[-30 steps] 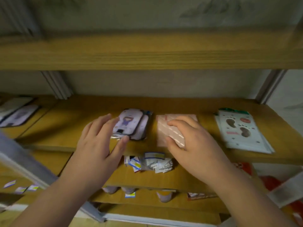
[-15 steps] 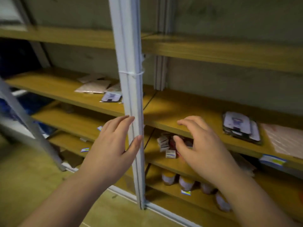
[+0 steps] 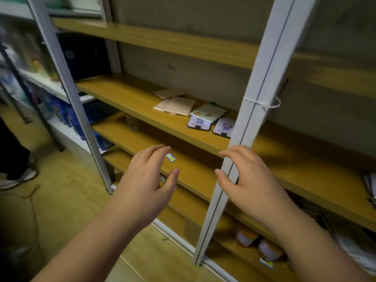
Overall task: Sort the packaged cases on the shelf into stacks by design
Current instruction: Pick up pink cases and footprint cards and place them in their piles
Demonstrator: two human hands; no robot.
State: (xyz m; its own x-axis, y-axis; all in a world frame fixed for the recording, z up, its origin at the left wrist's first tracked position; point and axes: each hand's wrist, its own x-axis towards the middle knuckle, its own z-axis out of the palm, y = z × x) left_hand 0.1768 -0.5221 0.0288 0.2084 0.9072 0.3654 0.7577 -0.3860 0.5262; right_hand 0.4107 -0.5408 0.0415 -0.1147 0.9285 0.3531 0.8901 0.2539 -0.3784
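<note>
Both hands, the left hand (image 3: 146, 180) and right hand (image 3: 247, 180), hung empty with a wide grip short of the shelf (image 3: 126, 98), seemingly reaching for the unsorted cases (image 3: 207, 117) lying farther back beside the post (image 3: 254, 110).

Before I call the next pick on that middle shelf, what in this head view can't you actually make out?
- Purple character case: right edge hidden behind the white shelf post.
- Second purple case: top covered by the green-trimmed pack.
- Beige packs: design too small and soft to read.
- Packs at right: cut off by the frame edge.
- Left hand, right hand: open, empty.
</note>
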